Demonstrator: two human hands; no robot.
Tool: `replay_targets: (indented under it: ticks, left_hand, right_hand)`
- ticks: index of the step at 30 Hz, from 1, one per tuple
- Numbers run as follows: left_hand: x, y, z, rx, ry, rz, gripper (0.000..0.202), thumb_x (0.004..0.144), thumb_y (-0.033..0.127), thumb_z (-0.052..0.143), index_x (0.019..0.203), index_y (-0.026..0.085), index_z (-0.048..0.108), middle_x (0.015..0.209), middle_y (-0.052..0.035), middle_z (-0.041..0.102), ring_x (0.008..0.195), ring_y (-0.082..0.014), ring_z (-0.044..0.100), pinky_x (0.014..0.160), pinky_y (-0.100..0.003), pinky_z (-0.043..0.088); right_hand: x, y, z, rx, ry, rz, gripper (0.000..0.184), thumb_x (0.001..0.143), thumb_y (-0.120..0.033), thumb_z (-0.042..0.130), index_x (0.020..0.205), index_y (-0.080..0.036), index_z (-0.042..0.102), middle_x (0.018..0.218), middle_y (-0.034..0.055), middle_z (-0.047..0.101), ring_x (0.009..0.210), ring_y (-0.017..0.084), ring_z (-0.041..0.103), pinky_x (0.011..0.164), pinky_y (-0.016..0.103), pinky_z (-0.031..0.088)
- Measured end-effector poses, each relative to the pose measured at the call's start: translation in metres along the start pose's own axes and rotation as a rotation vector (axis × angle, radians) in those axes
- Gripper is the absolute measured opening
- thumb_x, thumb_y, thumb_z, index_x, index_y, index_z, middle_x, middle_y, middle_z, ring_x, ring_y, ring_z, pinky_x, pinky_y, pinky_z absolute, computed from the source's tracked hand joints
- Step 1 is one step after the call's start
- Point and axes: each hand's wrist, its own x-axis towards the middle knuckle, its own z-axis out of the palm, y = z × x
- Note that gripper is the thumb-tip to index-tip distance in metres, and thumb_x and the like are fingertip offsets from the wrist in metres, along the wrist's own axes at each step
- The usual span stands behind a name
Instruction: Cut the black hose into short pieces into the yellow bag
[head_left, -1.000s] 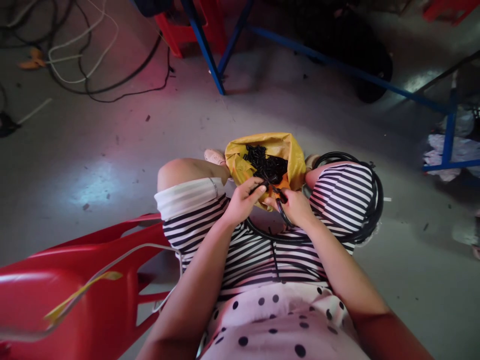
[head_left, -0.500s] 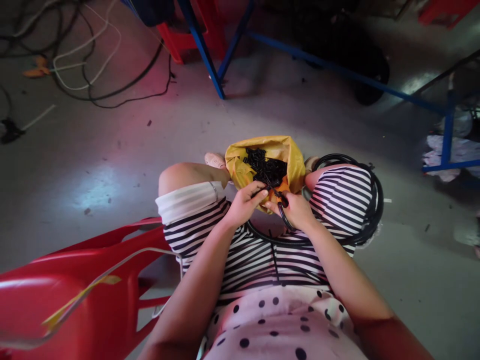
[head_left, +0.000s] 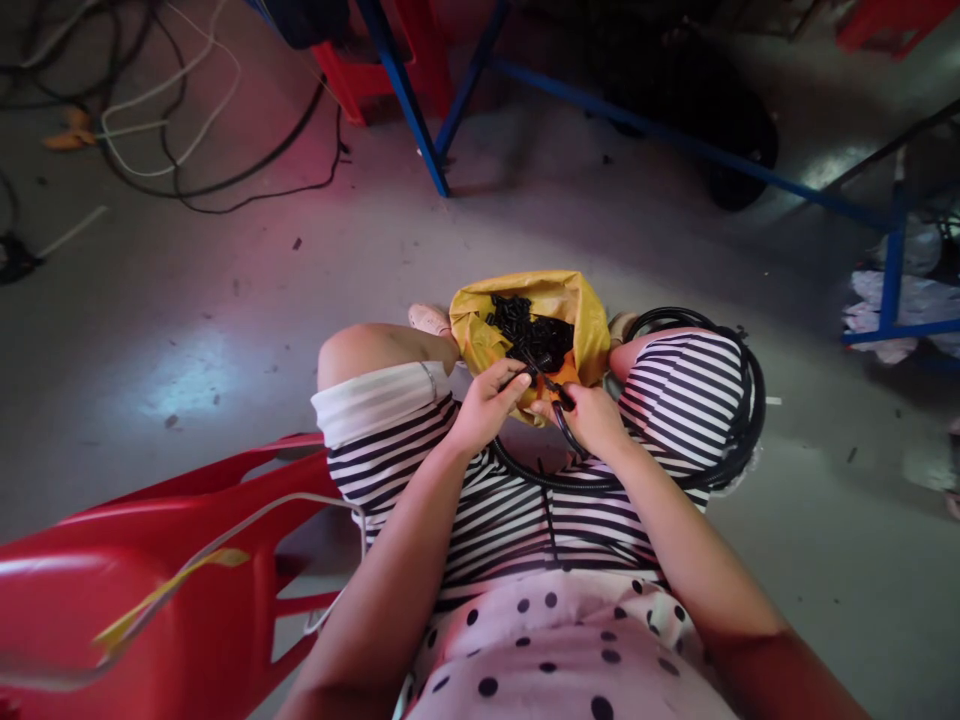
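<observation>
I sit with a yellow bag (head_left: 589,315) between my knees, filled with several short black tube pieces (head_left: 532,335). A black corrugated hose (head_left: 739,440) loops round my right thigh and across my lap. My left hand (head_left: 487,405) pinches the end of that hose just over the bag's near edge. My right hand (head_left: 592,418) is closed round orange-handled cutters (head_left: 561,392) whose jaws meet the hose end beside my left fingers. Both hands nearly touch.
A red plastic chair (head_left: 150,590) stands at my left with a white cable over it. Blue metal frame legs (head_left: 409,100) cross the grey floor ahead. Loose black and white cables (head_left: 187,130) lie at far left. White rags (head_left: 907,310) sit at right.
Almost nothing differs; the hands stay at the bag's near edge, with only a slight shift of the view.
</observation>
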Motion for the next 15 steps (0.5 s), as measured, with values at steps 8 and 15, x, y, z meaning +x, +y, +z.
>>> replay_targets:
  ticks: [8,15]
  left_hand:
    - [-0.0017,0.0009,-0.0030,0.097,0.024,0.017,0.038,0.088,0.054,0.063,0.099,0.018,0.061,0.061,0.0047,0.049,0.056,-0.0103,0.044,0.053,-0.022,0.036]
    - [-0.0045,0.0048,-0.0035,0.199,-0.023,0.081,0.031,0.089,0.046,0.063,0.094,0.016,0.064,0.080,-0.0020,0.062,0.069,-0.0127,0.053,0.060,-0.023,0.041]
  right_hand:
    - [-0.0020,0.0002,0.0015,0.009,0.010,-0.002,0.066,0.087,-0.081,0.045,0.092,-0.021,0.073,0.082,0.0118,0.076,0.084,0.027,0.073,0.063,0.029,0.038]
    - [-0.0021,-0.0026,-0.0019,0.036,-0.021,-0.009,0.065,0.086,-0.080,0.049,0.105,-0.022,0.071,0.089,0.0114,0.077,0.088,0.026,0.072,0.066,0.028,0.041]
